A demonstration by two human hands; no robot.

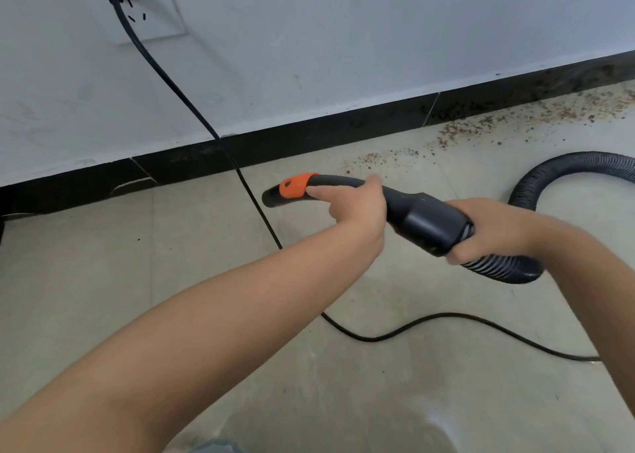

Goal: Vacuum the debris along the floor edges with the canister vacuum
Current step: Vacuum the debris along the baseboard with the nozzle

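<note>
I hold a black vacuum hose handle [417, 212] level above the floor, its open end pointing left. My left hand [359, 203] grips the curved front part, with the index finger stretched onto the orange slider [295, 186]. My right hand [488, 227] grips the rear collar where the ribbed black hose [556, 174] joins. The hose loops off to the right. Brown debris [481, 122] lies scattered along the black baseboard [309, 136] at the upper right. The canister is out of view.
A black power cord [261, 212] runs from a wall socket [137, 2] at the top left, down the white wall, under my left arm and across the beige tiles to the right [446, 318]. A dark object edge shows at the far left [3, 225].
</note>
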